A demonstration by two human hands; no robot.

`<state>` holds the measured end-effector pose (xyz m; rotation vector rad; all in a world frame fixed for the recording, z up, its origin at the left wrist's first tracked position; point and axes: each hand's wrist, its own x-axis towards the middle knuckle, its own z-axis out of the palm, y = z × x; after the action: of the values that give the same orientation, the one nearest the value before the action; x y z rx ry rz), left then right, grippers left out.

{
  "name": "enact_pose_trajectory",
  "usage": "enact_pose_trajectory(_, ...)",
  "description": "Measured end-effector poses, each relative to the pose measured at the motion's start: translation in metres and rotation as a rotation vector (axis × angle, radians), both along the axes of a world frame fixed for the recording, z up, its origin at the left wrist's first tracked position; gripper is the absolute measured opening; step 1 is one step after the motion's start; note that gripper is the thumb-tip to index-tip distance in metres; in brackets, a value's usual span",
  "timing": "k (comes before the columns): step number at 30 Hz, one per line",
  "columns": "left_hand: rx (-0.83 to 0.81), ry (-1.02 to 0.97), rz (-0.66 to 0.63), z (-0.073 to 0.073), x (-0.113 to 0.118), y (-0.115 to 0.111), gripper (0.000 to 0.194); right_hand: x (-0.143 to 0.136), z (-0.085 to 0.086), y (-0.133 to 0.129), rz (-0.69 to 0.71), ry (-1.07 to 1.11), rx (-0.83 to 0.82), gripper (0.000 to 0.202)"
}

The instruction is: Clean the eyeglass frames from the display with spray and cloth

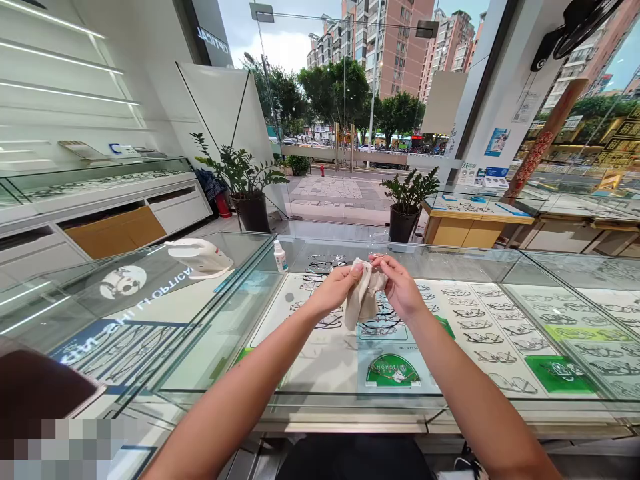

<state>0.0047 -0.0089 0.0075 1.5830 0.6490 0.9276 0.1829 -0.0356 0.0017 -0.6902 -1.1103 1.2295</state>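
A beige cleaning cloth [361,303] hangs bunched between my two hands above the glass counter. My left hand [341,283] grips its upper left part, thumb on top. From the other side, the closed fingers of my right hand [400,283] pinch the bunched cloth. Something thin shows by the right fingertips, perhaps part of a glasses frame, but it is too small to be sure. Beneath the hands, several pairs of glasses [383,327] lie in rows inside the display case. A white spray bottle [281,257] stands upright on the glass, left of my hands.
A white device with a handle [200,258] rests on the left counter. More glasses [475,325] fill the case to the right. A dark rounded object [40,387] sits at the lower left. Beyond the counter stand two potted plants [251,210] and a wooden cabinet [465,228].
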Motion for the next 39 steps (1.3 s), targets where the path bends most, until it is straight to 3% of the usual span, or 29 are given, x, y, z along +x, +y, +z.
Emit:
enact_pose_trajectory(8,0.033,0.029,-0.06,-0.001,-0.003,0.001,0.065,-0.001,-0.001,-0.001,0.053,0.046,-0.007,0.026)
enact_pose_trajectory(15,-0.039,-0.077,-0.023,0.002,0.003,-0.005,0.062,-0.007,-0.003,-0.002,0.036,-0.055,0.057,0.03)
enact_pose_trajectory(22,-0.154,-0.197,-0.023,0.001,0.004,-0.006,0.049,-0.01,-0.005,-0.002,0.039,-0.062,0.046,0.032)
enact_pose_trajectory(26,-0.159,-0.191,-0.039,0.003,0.003,-0.01,0.053,-0.01,-0.002,-0.004,0.037,-0.018,0.0,0.033)
enact_pose_trajectory(32,0.005,-0.085,-0.024,0.002,0.002,-0.012,0.054,-0.007,0.0,-0.004,0.034,0.051,-0.041,0.027)
enact_pose_trajectory(39,0.243,-0.055,0.145,0.001,0.008,-0.015,0.043,-0.012,-0.001,-0.006,0.094,0.062,-0.026,0.03)
